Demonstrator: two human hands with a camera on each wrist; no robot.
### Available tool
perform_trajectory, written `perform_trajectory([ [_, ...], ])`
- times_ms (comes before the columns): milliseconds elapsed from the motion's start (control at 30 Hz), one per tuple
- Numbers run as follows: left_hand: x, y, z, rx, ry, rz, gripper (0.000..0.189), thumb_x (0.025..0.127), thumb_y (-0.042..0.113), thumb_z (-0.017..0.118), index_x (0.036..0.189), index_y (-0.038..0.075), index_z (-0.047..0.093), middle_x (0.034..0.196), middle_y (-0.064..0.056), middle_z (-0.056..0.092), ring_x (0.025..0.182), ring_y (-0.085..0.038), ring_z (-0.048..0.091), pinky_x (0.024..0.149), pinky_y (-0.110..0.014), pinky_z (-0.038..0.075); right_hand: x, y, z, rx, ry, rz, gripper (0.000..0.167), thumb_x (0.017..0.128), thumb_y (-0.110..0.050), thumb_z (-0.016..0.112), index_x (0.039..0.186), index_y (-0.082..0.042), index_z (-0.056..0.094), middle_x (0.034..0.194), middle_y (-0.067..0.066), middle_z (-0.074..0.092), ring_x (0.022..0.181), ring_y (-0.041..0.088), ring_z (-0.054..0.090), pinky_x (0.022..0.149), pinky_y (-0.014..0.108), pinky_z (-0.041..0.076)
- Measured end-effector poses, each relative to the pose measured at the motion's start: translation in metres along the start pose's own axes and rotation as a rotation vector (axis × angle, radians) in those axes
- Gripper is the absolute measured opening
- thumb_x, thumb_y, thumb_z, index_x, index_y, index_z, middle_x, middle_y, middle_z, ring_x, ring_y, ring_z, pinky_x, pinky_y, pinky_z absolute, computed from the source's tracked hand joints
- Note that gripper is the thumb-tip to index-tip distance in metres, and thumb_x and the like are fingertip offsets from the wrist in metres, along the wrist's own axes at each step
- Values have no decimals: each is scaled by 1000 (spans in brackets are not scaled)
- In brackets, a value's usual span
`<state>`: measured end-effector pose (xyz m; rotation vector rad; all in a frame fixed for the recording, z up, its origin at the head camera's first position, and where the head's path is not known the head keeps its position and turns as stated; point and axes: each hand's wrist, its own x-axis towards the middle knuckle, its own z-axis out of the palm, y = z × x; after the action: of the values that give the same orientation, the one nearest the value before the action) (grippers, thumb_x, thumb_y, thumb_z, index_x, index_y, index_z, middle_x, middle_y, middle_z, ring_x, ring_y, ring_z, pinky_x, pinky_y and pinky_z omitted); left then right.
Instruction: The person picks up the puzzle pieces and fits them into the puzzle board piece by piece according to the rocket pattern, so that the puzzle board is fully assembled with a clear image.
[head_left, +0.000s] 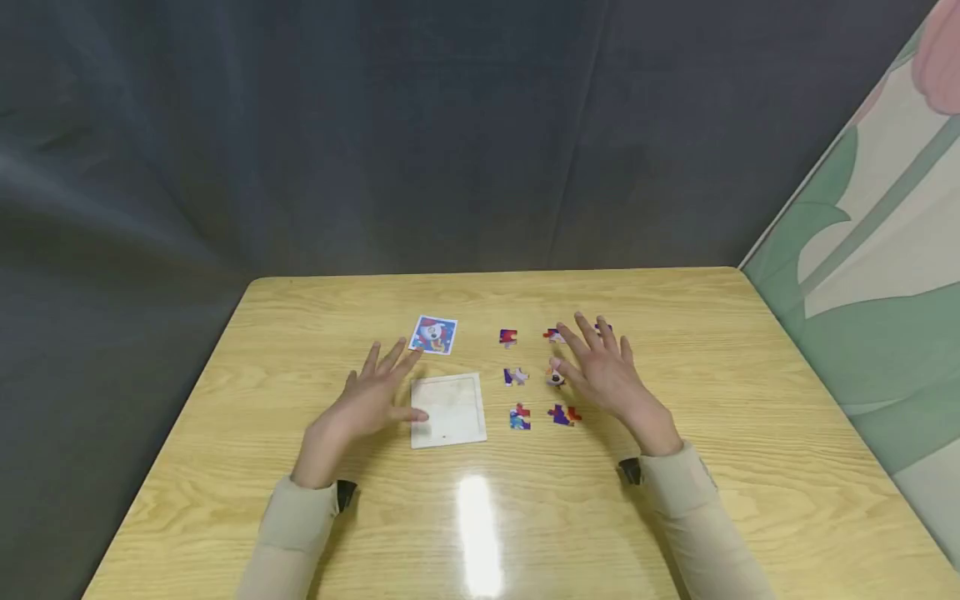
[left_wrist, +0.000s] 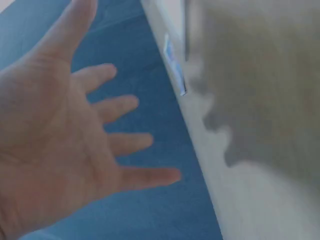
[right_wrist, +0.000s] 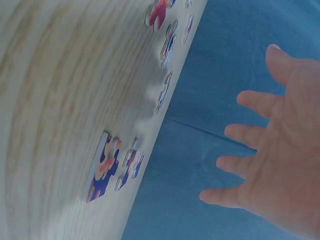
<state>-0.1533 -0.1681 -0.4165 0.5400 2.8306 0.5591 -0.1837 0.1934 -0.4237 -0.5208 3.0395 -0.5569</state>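
My left hand (head_left: 367, 402) is held above the table with fingers spread and nothing in its grasp. Its thumb overlaps the left side of a white square puzzle frame (head_left: 453, 408), and its fingertips are near a small picture card (head_left: 438, 335). In the left wrist view the palm (left_wrist: 55, 145) faces the tabletop at a distance. The right hand (head_left: 609, 379), also spread, hovers over loose jigsaw pieces and covers some of them. Several stay visible, including a red piece (head_left: 508, 337) and a purple-orange piece (head_left: 562, 415). From the right wrist, another jigsaw piece (right_wrist: 102, 172) shows under the hand.
The wooden table (head_left: 390, 517) carries a bright light reflection near its front. A dark curtain (head_left: 450, 142) hangs behind its far edge. On the right is a floral-patterned fabric (head_left: 885, 333).
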Motion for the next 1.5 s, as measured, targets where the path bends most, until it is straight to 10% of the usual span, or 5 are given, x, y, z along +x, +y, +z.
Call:
perform_trajectory([
  [200,-21,-1,17,-72,-179,-15,100,77,35,79,154,10,21,160,-15,8,142,-49,-1,96,-82,14,3,-4,4,85,24,-101,62,96,-38,57,147,-7,38,154,19,30,140,46,22,108,68,19],
  [533,-3,5,36,-58,-142,32,92,79,34,77,150,0,28,159,-12,17,138,-57,7,89,-84,17,63,4,27,291,-42,-29,45,93,-18,65,132,0,55,132,19,57,117,37,55,96,52,47],
  [1167,21,11,40,-56,-132,52,65,76,33,80,125,2,51,157,-18,21,139,-52,17,92,-81,24,82,3,62,-60,149,-123,24,89,-24,70,105,-7,74,112,9,67,95,29,59,77,46,52],
  [1500,30,10,39,-35,-122,68,85,71,33,84,139,-2,46,155,-16,28,143,-41,19,100,-75,24,85,4,60,-69,157,-173,22,89,-30,70,101,-13,76,106,7,67,94,23,55,77,41,47],
])
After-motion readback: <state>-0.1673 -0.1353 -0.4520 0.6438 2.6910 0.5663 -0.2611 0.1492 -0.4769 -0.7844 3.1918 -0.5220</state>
